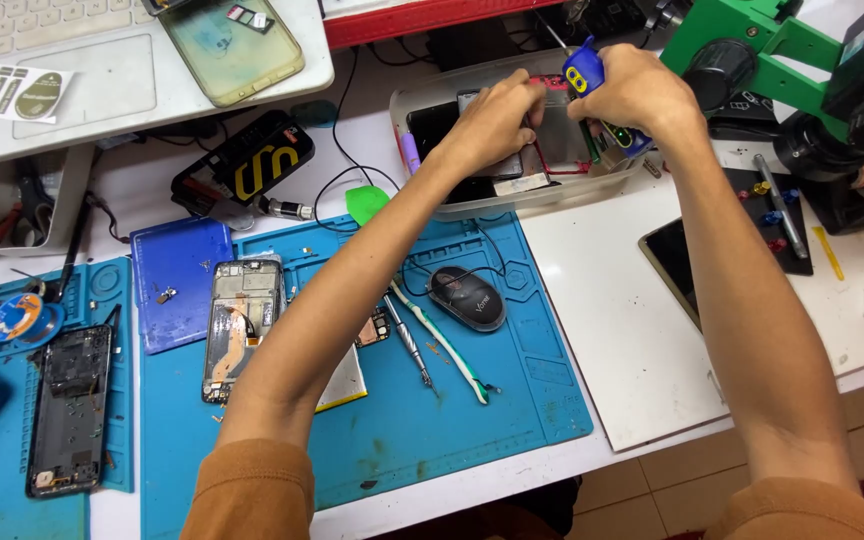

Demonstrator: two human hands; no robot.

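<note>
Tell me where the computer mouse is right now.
In the head view the black computer mouse sits on the blue work mat, between the person's forearms, just right of the white-and-green tool.

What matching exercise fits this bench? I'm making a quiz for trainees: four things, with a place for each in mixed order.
Things:
1. mouse
2. blue cover
3. right hand
4. solder reel

Places:
A. far left, on the smaller mat
B. over the clear tray
C. on the big blue mat, between the forearms
D. left of the opened phone

Pairs: 1-C, 2-D, 3-B, 4-A
</note>
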